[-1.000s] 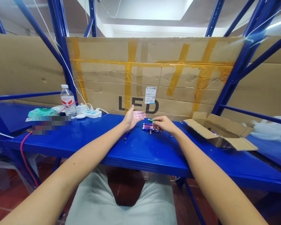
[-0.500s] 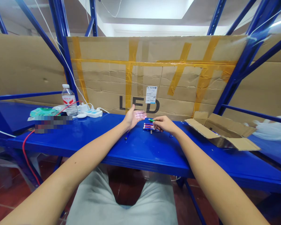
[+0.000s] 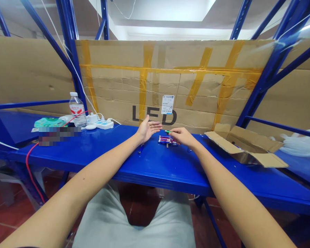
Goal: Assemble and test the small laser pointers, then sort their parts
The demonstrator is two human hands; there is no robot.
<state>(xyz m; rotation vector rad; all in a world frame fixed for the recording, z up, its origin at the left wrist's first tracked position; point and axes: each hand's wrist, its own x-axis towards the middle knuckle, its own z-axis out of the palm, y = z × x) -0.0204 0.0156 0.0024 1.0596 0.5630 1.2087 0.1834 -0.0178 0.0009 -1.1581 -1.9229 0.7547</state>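
Note:
My left hand [image 3: 148, 130] is held above the blue table [image 3: 155, 165] with its fingers stretched out and nothing in it. Between the fingers and thumb of my right hand [image 3: 182, 136] is a small green cylinder [image 3: 167, 131]; its end points towards my left fingertips, apart from them. Just below and partly behind my right hand lies a row of several slim shiny cylinders [image 3: 165, 140], blue, purple and red with silver ends. A single dark blue cylinder [image 3: 141, 148] rests on the table beneath my left wrist. Which kind of item these are is too small to tell.
An open cardboard box [image 3: 244, 144] stands on the right. To the left are a water bottle [image 3: 77, 109], a white power strip [image 3: 104, 124], a green packet [image 3: 50, 122] and a red cable [image 3: 28, 165]. A large cardboard panel [image 3: 113, 86] closes off the back.
The view has shifted slightly. The green cylinder in my right hand is tilted a little differently; my left hand stays stretched out in the same place.

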